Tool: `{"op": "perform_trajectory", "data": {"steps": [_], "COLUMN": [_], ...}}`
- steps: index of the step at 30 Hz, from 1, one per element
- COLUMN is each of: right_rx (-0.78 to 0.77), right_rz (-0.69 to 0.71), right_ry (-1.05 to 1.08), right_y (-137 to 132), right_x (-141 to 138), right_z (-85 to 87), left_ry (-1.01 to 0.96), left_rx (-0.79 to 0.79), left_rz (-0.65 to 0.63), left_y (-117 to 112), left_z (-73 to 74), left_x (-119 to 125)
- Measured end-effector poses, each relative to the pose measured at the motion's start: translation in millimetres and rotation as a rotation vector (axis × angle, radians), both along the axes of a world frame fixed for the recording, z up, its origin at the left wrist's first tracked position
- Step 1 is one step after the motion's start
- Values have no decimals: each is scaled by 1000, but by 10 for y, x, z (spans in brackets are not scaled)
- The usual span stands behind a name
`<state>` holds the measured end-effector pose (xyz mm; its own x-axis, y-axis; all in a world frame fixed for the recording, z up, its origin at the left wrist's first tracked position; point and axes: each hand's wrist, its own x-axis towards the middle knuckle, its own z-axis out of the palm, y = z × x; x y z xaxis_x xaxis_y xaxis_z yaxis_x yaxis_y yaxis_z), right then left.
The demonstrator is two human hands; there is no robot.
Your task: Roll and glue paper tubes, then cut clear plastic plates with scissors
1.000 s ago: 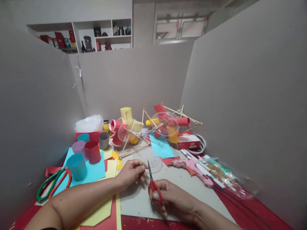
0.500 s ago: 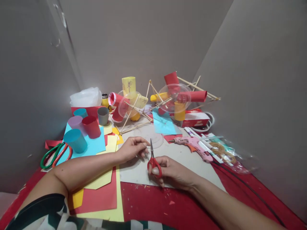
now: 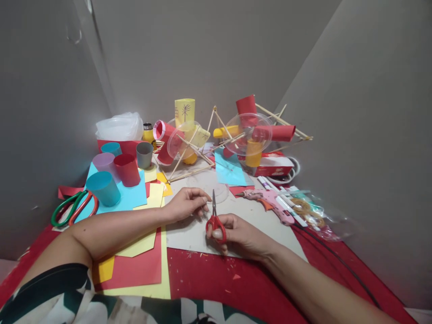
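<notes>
My right hand [image 3: 232, 234] grips a small pair of scissors [image 3: 216, 223] by the red handles, with the thumb and fingers at the loops. The blades look closed and point up and away from me. Just left of the blades, my left hand [image 3: 189, 204] has its thumb and index finger close together and the other fingers curled. Whatever it may pinch is too small or hidden to make out. A clear plastic disc [image 3: 221, 192] lies behind the fingertips on the grey board [image 3: 266, 225]; whether the left hand touches it I cannot tell.
Stick frames [image 3: 192, 173] carrying clear discs and paper tubes [image 3: 275, 132] stand at the back. Paper cups [image 3: 103, 189] and larger scissors [image 3: 69, 209] are on the left. A pink glue gun [image 3: 270, 202], pens and a plastic bag [image 3: 332, 227] lie right. Coloured sheets [image 3: 138, 265] sit under my left arm.
The view has tipped and shifted slightly. Both hands keep nearly the same pose, and the scissors stay upright beside my left fingertips.
</notes>
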<state>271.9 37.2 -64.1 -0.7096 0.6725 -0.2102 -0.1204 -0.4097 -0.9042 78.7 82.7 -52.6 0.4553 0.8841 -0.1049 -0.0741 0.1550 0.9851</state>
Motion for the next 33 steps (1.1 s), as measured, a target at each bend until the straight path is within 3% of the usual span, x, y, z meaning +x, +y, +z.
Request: {"op": "perform_trajectory", "data": {"steps": [18,33], "right_rx": [-23,-4], "right_rz": [-3,-37], "right_ry": [-24,-40], "right_y": [-17,-52], "right_x": [28,31], "right_z": [-40,-42], "left_ry": [-6,25], "left_rx": [-49,31], "left_rz": [-8,-26], "left_y": [10,27], "left_z": [3,-65], "left_x": [26,-1]}}
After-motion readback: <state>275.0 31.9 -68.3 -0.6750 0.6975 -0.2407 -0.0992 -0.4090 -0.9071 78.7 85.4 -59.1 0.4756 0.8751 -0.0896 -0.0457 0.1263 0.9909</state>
